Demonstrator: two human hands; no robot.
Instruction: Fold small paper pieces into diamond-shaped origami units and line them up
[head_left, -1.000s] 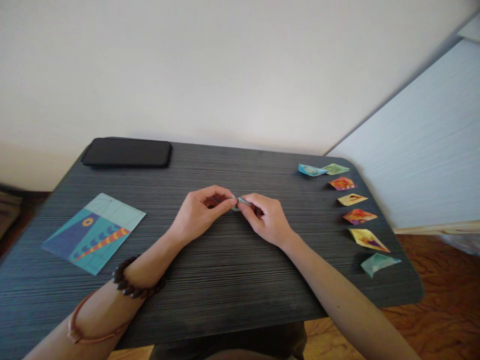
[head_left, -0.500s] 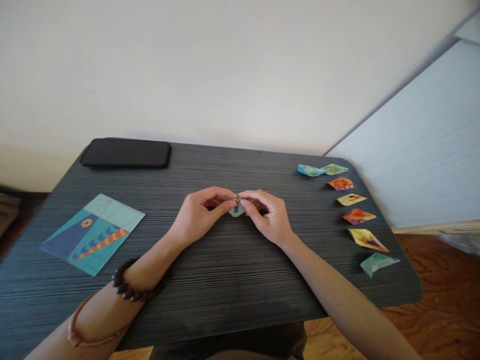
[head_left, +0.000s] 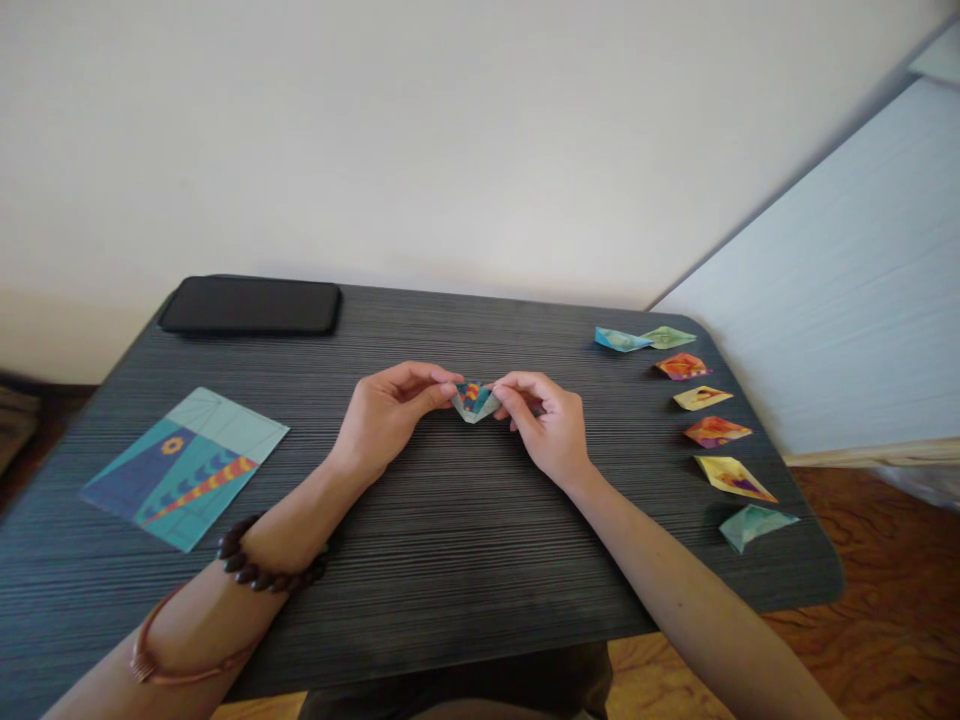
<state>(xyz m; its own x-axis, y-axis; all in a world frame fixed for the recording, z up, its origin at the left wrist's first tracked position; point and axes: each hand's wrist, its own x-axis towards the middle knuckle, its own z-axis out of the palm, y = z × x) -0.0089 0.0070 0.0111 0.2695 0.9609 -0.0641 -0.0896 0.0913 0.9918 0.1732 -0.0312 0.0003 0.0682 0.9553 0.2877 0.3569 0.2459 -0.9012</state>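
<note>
A small folded paper piece (head_left: 473,400), teal outside with a striped orange and blue inside, hangs between both hands just above the middle of the dark table (head_left: 450,560). My left hand (head_left: 390,410) pinches its left corner with thumb and forefinger. My right hand (head_left: 546,425) pinches its right corner the same way. The piece is spread open into a downward-pointing triangle. A beaded bracelet and a cord bracelet sit on my left wrist.
A flat teal patterned sheet (head_left: 185,466) lies at the left. A black phone (head_left: 251,306) rests at the far left edge. Several folded paper pieces (head_left: 712,432) line the right edge. A pale panel (head_left: 840,320) stands beyond the right side.
The hands drew slightly apart and rose a little. The folded piece, first hidden between the fingertips, has spread open to show its coloured inside.
</note>
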